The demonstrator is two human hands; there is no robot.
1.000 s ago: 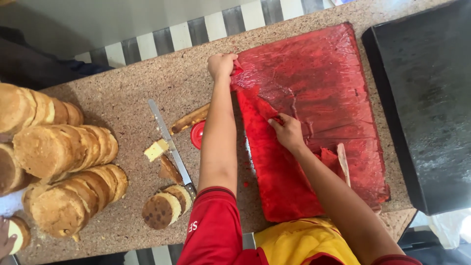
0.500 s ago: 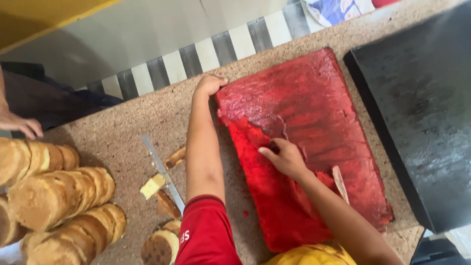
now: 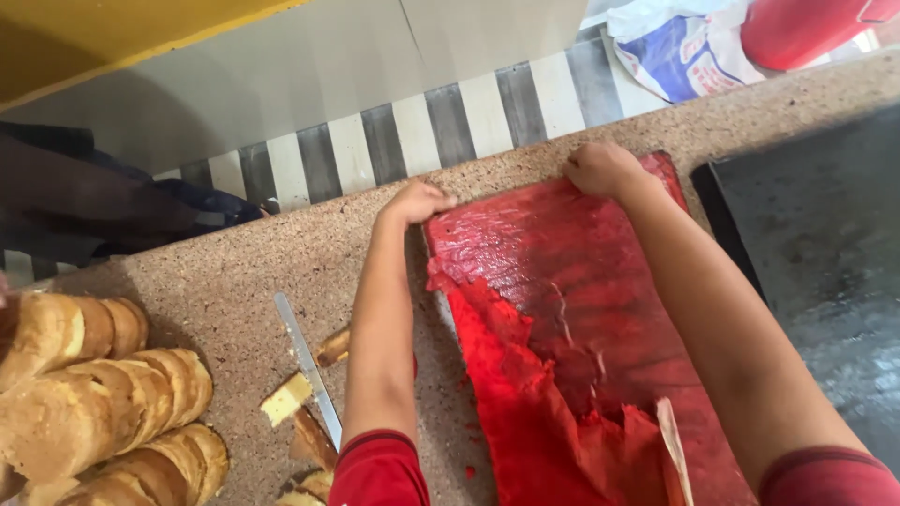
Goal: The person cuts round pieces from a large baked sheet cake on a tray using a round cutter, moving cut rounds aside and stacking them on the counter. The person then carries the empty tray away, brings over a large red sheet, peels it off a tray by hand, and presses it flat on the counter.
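Observation:
A large flat red sheet of cake (image 3: 562, 281) lies on the speckled counter (image 3: 244, 272), with a thin glossy red layer partly peeled back over its near half. My left hand (image 3: 419, 201) grips the sheet's far left corner. My right hand (image 3: 600, 169) is closed on the far edge near the right corner. Both arms reach out across the sheet.
Rows of round sliced cakes (image 3: 103, 394) fill the left. A long knife (image 3: 309, 370) lies beside cake offcuts (image 3: 286, 398). A dark tray (image 3: 816, 253) sits at the right, with a plastic bag (image 3: 675, 47) and a red object (image 3: 806, 28) beyond it. A pale spatula tip (image 3: 673, 440) rests on the sheet.
My right hand left the middle of the red sheet and moved to its far edge. The view tilted up, showing more of the striped floor beyond the counter.

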